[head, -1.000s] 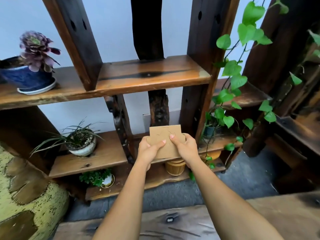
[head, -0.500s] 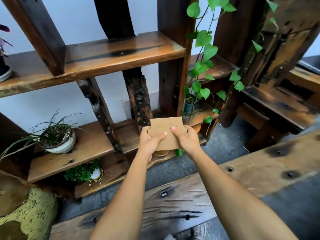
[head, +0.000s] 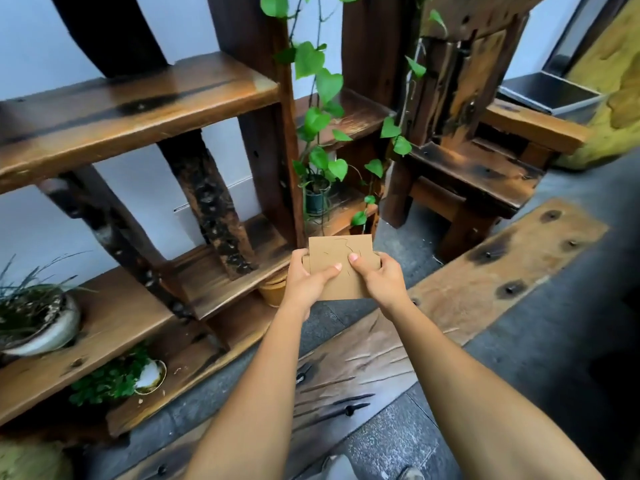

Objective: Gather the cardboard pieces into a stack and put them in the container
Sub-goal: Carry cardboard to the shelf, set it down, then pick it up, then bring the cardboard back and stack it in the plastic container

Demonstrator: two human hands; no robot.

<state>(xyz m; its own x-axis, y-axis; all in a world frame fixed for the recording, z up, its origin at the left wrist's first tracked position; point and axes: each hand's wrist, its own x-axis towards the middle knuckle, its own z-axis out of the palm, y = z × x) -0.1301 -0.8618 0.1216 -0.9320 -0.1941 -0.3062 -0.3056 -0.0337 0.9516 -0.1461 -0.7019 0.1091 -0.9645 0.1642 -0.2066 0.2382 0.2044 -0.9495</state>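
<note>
A stack of brown cardboard pieces [head: 341, 252] is held upright in front of me, with cut lines showing on its front face. My left hand [head: 306, 280] grips its left edge, thumb across the front. My right hand [head: 381, 280] grips the right edge, thumb also on the front. The stack hangs in the air above the floor, just in front of the wooden shelf unit. A grey metal container [head: 550, 95] sits at the far upper right on a wooden stand, well away from my hands.
A dark wooden shelf unit [head: 138, 98] fills the left and centre. It carries a potted vine [head: 317, 199], a grassy plant in a white pot [head: 38, 320] and a small green plant [head: 114, 379]. A wooden plank [head: 467, 289] crosses the grey floor below my arms.
The view has swung to the right, bringing the wooden stand and grey container into sight. Both hands still hold the cardboard stack the same way in front of me.
</note>
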